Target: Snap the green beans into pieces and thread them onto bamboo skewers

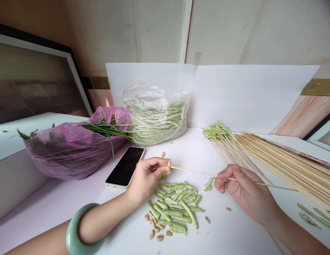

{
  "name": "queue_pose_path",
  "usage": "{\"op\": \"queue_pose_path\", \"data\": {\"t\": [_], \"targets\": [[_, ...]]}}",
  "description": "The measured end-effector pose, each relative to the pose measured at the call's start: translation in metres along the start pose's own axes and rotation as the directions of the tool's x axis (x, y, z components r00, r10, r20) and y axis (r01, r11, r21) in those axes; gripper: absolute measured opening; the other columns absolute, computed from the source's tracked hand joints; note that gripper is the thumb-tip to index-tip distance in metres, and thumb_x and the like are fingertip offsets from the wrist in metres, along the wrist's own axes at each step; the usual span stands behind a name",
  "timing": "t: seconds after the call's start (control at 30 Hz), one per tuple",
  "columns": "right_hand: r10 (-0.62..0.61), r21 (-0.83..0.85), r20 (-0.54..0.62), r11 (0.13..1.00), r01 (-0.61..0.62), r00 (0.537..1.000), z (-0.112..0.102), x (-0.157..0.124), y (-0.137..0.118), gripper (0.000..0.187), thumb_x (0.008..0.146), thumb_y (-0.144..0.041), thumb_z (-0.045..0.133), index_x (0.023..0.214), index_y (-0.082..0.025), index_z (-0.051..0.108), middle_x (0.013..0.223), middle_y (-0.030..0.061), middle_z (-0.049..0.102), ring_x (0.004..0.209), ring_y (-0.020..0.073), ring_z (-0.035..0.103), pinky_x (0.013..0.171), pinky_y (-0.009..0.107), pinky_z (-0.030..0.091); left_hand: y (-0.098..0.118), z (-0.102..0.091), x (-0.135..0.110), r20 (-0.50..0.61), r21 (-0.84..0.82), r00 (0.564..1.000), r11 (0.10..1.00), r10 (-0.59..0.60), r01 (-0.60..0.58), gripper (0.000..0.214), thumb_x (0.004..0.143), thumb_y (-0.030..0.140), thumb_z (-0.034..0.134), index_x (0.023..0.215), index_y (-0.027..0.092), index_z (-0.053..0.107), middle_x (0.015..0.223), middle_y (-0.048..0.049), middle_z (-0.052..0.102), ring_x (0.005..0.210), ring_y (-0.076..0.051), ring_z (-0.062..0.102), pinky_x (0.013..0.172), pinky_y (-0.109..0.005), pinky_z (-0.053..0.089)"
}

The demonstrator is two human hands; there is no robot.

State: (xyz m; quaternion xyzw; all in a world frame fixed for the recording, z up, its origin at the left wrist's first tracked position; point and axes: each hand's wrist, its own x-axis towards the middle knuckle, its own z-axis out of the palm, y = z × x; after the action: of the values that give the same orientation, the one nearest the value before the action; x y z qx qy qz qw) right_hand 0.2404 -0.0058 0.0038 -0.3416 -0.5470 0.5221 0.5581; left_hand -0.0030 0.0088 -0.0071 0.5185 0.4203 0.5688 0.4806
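Observation:
My left hand (146,177) pinches a short green bean piece (168,165) at the tip of a thin bamboo skewer (196,172). My right hand (243,189) grips the skewer further along, fingers curled round it, and the stick runs on to the right past my palm. Below and between my hands lies a pile of cut bean pieces (175,203) on the white table (228,233). A jade-green bangle (74,233) sits on my left forearm.
A black phone (124,166) lies left of my left hand. Behind it are a purple bag of chives (69,148) and a clear bag of long beans (156,117). Several skewers loaded with beans (218,130) and bare sticks (287,159) fan out at right. Small brown bean seeds (155,226) lie near the pile.

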Motion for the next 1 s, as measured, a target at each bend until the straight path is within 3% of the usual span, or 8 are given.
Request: {"op": "queue_pose_path", "data": {"t": [0.53,0.63,0.7,0.8,0.87,0.97,1.0], "targets": [[0.057,0.079,0.031,0.995,-0.059,0.998,-0.002,-0.002,0.006,0.032,0.082,-0.044,0.06,0.065,-0.02,0.071,0.058,0.005,0.068,0.056,0.0155,0.061,0.052,0.027,0.049,-0.003,0.002,-0.003,0.09,-0.061,0.996,0.998,-0.018,0.023,0.017,0.06,0.024,0.079,0.074,0.015,0.074,0.069,-0.0056,0.071,0.063,-0.015,0.064,0.064,-0.026,0.052],[0.064,0.087,0.03,0.994,-0.066,0.998,-0.001,-0.001,0.006,0.032,0.081,-0.045,0.062,0.064,-0.02,0.071,0.058,0.0047,0.067,0.056,0.0152,0.061,0.052,0.025,0.048,-0.002,-0.001,0.0,0.121,0.011,0.993,1.0,-0.006,0.004,0.022,0.064,0.028,0.077,0.081,0.014,0.073,0.073,-0.007,0.071,0.067,-0.018,0.064,0.066,-0.028,0.051],[0.072,0.094,-0.005,0.993,-0.071,0.997,-0.002,0.0,0.006,0.032,0.08,-0.046,0.062,0.063,-0.02,0.072,0.057,0.0044,0.067,0.055,0.0147,0.06,0.051,0.025,0.048,0.005,-0.009,0.008,0.109,0.155,0.993,0.986,0.051,-0.067,0.028,0.068,0.031,0.072,0.09,0.013,0.071,0.079,-0.0085,0.071,0.073,-0.02,0.064,0.068,-0.029,0.05],[0.079,0.107,-0.103,0.992,-0.068,0.992,-0.007,0.001,0.006,0.031,0.078,-0.046,0.064,0.065,-0.02,0.073,0.054,0.0039,0.065,0.054,0.0139,0.058,0.051,0.024,0.047,0.021,-0.03,0.026,-0.048,0.501,0.974,0.849,0.222,-0.169,0.03,0.082,0.033,0.054,0.103,0.015,0.064,0.081,-0.0069,0.069,0.072,-0.019,0.062,0.066,-0.028,0.046],[0.07,0.105,-0.149,0.993,-0.055,0.986,-0.009,0.002,0.005,0.03,0.076,-0.047,0.065,0.066,-0.02,0.073,0.052,0.0038,0.063,0.053,0.0137,0.057,0.051,0.024,0.047,0.031,-0.046,0.039,-0.118,0.714,0.949,0.689,0.293,-0.124,0.026,0.083,0.022,0.044,0.103,0.016,0.058,0.069,-0.0023,0.064,0.063,-0.018,0.06,0.064,-0.028,0.044],[0.054,0.091,-0.165,0.995,-0.039,0.985,-0.009,0.003,0.003,0.032,0.074,-0.048,0.067,0.064,-0.019,0.073,0.05,0.0045,0.062,0.051,0.0137,0.055,0.049,0.025,0.046,0.034,-0.065,0.053,-0.106,0.903,0.979,0.43,0.172,0.023,0.028,0.08,0.013,0.037,0.102,0.017,0.051,0.063,-0.0009,0.062,0.062,-0.021,0.061,0.065,-0.03,0.042],[0.052,0.087,-0.164,0.995,-0.038,0.985,-0.008,0.003,0.002,0.032,0.073,-0.048,0.067,0.063,-0.018,0.073,0.05,0.0048,0.062,0.051,0.0139,0.056,0.048,0.024,0.046,0.032,-0.069,0.056,-0.11,0.915,0.984,0.401,0.142,0.044,0.026,0.079,0.011,0.036,0.099,0.017,0.051,0.063,-0.0023,0.062,0.061,-0.022,0.062,0.063,-0.03,0.042]]}}
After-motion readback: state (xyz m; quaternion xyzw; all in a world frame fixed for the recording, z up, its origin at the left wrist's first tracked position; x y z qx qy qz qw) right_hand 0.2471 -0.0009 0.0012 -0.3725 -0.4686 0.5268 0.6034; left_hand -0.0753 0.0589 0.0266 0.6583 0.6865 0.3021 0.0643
